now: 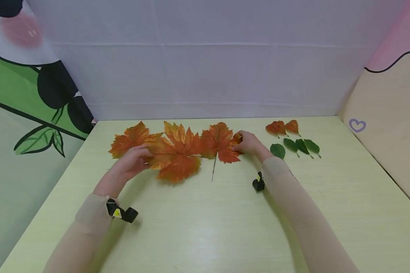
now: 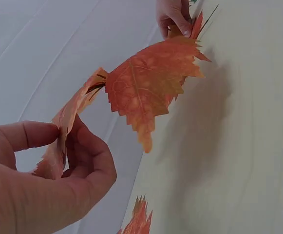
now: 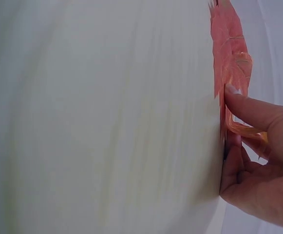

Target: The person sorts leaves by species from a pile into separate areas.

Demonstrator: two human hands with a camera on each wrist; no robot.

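Observation:
A large orange maple leaf (image 1: 177, 151) is raised off the table, its edge pinched between the thumb and fingers of my left hand (image 1: 134, 162). In the left wrist view the same leaf (image 2: 139, 85) hangs in the air with a shadow below it. My right hand (image 1: 250, 145) pinches the right edge of a second orange maple leaf (image 1: 218, 142), whose thin stem points toward me. The right wrist view has that leaf (image 3: 229, 48) low over the tabletop, under the right thumb. Behind my left hand lies a third orange maple leaf (image 1: 133, 136).
Two small orange-brown leaves (image 1: 276, 128) lie at the table's back right. In front of them sits a row of several small green leaves (image 1: 290, 145). A pale curtain (image 1: 205, 76) stands behind the table (image 1: 198, 235), with printed cloth panels on both sides.

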